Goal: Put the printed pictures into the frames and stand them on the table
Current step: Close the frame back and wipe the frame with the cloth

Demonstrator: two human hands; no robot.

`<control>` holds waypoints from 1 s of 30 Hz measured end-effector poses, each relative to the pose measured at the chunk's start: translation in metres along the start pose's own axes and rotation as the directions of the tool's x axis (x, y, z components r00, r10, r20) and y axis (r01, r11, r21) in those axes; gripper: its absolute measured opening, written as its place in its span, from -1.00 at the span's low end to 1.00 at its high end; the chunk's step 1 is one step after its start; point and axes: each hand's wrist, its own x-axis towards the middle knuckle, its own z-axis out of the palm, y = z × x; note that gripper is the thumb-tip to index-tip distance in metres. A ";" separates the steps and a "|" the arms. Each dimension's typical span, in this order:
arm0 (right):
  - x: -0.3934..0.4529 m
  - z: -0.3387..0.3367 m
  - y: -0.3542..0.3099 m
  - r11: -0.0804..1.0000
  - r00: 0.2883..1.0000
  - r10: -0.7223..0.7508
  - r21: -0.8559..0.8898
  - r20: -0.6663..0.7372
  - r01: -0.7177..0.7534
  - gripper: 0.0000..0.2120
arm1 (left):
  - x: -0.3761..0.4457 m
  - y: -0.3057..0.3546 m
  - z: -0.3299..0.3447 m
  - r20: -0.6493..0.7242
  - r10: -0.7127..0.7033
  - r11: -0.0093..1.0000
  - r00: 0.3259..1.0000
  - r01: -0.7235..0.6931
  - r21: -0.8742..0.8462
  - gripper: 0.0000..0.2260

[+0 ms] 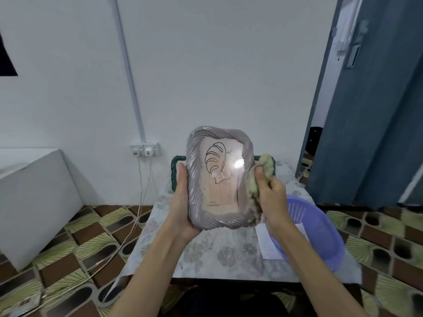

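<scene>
I hold a grey ribbed picture frame [195, 181] upright above the table, its front facing me. Behind its glass sits a beige printed picture [220, 179] with a black line drawing; a light glare shows on the glass. My left hand [182, 202] grips the frame's left edge and lower corner. My right hand [271, 197] grips a crumpled greenish cloth [263, 172] that lies against the frame's right edge. A white sheet of paper [267, 243] lies on the table under my right forearm.
The small table [212, 250] has a floral cover. A purple plastic basket [320, 232] sits at its right, a dark green basket [175, 170] at the back behind the frame. A white box [34, 197], wall socket [145, 150] with trailing cables and blue door [370, 99] surround it.
</scene>
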 end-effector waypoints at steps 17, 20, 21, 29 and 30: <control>0.002 -0.064 -0.032 0.957 0.970 0.066 0.261 0.233 -0.128 -0.81 | -0.014 -0.005 0.016 0.065 0.013 0.997 0.998 -0.018 0.070 -0.41; -0.010 -0.048 -0.034 0.990 0.975 -0.050 -0.116 0.218 0.077 -0.90 | -0.015 -0.010 0.026 0.087 0.007 0.987 0.996 -0.020 0.157 -0.41; -0.011 -0.044 -0.034 0.986 0.984 -0.079 -0.134 0.159 0.101 -0.88 | -0.015 -0.011 0.028 0.089 0.010 0.986 0.996 -0.025 0.166 -0.43; -0.019 -0.043 -0.036 1.000 0.998 -0.015 0.005 -0.061 0.015 -0.81 | -0.026 -0.018 0.029 0.091 -0.012 0.990 0.996 -0.001 0.141 -0.42; -0.023 -0.045 -0.035 0.999 0.999 -0.036 -0.037 0.016 0.037 -0.84 | -0.027 -0.018 0.029 0.092 -0.011 0.990 0.996 -0.002 0.142 -0.42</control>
